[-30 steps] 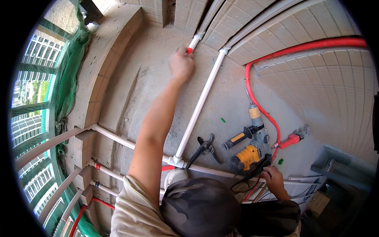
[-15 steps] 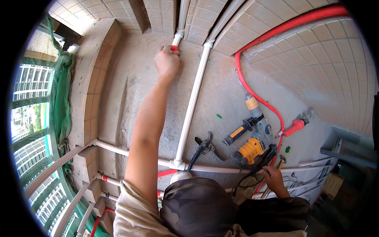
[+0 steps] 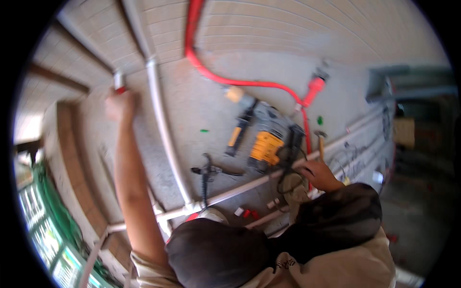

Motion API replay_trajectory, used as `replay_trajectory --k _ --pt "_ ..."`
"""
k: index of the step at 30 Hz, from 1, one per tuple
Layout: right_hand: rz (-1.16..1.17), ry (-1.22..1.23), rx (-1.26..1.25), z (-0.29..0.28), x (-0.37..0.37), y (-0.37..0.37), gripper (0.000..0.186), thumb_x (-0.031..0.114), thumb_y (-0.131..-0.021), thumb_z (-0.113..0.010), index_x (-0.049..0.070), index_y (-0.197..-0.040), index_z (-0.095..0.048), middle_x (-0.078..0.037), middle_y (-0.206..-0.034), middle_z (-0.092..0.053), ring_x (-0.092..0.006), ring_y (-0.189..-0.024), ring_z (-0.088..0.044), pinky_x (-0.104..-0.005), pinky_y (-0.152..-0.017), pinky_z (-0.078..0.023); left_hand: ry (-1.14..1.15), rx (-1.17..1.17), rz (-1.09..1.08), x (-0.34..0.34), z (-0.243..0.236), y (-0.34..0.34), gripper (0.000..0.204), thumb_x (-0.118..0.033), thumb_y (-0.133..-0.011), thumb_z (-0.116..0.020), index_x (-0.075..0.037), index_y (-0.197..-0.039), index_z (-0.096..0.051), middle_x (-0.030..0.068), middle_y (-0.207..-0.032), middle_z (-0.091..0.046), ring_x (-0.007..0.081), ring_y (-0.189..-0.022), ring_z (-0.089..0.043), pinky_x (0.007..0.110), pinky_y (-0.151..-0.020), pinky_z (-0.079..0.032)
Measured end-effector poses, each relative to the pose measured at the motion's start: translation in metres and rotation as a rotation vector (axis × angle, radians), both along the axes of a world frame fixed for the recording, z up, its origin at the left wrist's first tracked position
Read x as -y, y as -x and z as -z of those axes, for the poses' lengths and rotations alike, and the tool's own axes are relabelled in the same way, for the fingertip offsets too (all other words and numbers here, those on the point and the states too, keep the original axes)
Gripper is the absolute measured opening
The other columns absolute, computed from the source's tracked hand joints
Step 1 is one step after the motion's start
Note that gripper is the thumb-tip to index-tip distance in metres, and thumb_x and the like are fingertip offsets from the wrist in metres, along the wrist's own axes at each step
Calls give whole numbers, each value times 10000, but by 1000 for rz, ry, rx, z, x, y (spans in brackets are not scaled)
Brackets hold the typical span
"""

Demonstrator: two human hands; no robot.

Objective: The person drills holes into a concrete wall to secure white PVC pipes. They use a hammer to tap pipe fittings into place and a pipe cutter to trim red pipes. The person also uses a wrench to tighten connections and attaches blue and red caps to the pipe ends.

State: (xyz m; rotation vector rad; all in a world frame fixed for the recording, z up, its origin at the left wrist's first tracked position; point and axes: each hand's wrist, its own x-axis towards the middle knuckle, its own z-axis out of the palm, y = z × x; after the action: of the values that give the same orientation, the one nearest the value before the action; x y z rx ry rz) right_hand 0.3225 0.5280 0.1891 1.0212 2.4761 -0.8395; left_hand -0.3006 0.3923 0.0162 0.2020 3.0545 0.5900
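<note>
At the far left my left hand point(image 3: 120, 104) is closed around a small red pipe fitting point(image 3: 120, 90) at the lower end of a white pipe point(image 3: 118, 78) coming out of a wall slot. The fingers hide most of the fitting. My right hand point(image 3: 319, 175) is by my knee, fingers curled, just below a hammer point(image 3: 321, 144); blur hides whether the handle is inside the fingers. A yellow and grey rotary hammer drill point(image 3: 266, 139) lies on the floor left of that hand. Nearer my knees lies a black pipe cutter point(image 3: 206, 173).
Between my left arm and the drill runs a long white pipe point(image 3: 165, 127), joined by a tee to a crosswise pipe point(image 3: 240, 188). A red hose point(image 3: 240, 82) curves along the wall past a red connector point(image 3: 314, 90). Green netting point(image 3: 55, 209) hangs at lower left.
The view has swung to the right, so the scene sits further left and is blurred. My left hand stays at the red fitting on the pipe end. My right hand stays near the hammer.
</note>
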Motion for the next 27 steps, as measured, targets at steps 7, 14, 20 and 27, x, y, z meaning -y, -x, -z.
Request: replay_trajectory --k 7,14,20,27 --pt "370 18 40 16 27 -138 319 243 -940 -667 50 -1194 -672 -183 -1008 -705 -364 -971 -691 -455 -848 -529 -22 -124 100 13 44 47 487 -552 -847 -741 -226 -1206 -782 95 -1062 -787 336 -972 -749 486 -836 -590" --pt "536 -12 -104 11 124 -227 420 344 -827 -737 85 -1154 -690 -212 -1043 -711 -427 -1016 -679 -459 -857 -541 121 41 91 1 44 67 504 -521 -830 -737 -35 -928 -827 174 -901 -782 344 -809 -756 495 -740 -598" --pt "736 63 -14 30 188 -257 241 267 -993 -598 77 -1102 -699 -202 -1043 -715 -412 -1008 -678 -493 -857 -536 440 -224 273 0 55 57 471 -430 -970 -515 -64 -989 -811 182 -974 -775 402 -893 -751 560 -756 -609" --pt "904 -16 5 62 227 -279 296 309 -1048 -537 76 -1129 -700 -145 -1031 -723 -365 -990 -679 -464 -852 -532 523 -221 618 -8 -8 -13 352 -296 -1001 -556 -18 -1122 -735 177 -1039 -743 342 -863 -750 487 -750 -625"
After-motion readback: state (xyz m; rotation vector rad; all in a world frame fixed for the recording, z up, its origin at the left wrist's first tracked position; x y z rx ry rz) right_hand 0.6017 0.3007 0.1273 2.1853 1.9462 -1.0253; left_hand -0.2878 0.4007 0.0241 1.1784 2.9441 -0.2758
